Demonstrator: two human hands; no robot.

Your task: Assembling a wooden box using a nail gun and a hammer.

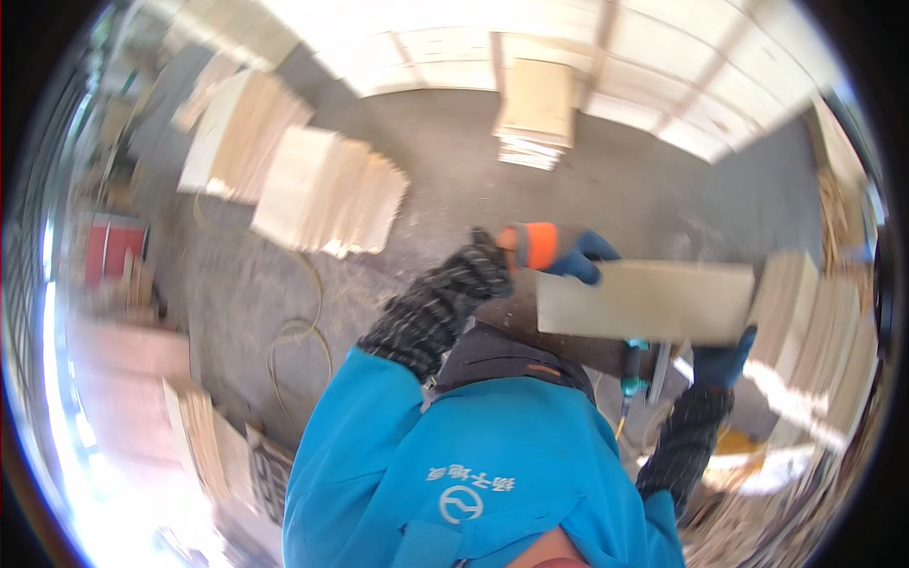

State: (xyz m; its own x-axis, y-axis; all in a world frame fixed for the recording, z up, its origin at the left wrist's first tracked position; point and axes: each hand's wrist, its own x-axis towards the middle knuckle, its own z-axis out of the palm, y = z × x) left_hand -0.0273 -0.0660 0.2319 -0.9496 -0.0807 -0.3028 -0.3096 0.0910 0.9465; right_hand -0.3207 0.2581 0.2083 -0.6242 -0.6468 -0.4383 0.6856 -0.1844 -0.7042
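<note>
A flat rectangular wooden board (649,303) is held out in front of my body, toward the right. At its upper left corner is my left hand (573,257), in a blue glove with an orange cuff, fingers closed on the edge. My right hand (724,362), also in a blue glove, grips the lower right corner; part of it is hidden behind the board. Just under the board's lower edge is a teal handheld tool (632,369) with a hose running down from it.
Stacks of boards stand on the floor at the far left (327,189), the far middle (537,104) and close by on the right (805,322). A yellowish hose (308,327) loops over the floor at left. Large pale stacks (682,57) line the back.
</note>
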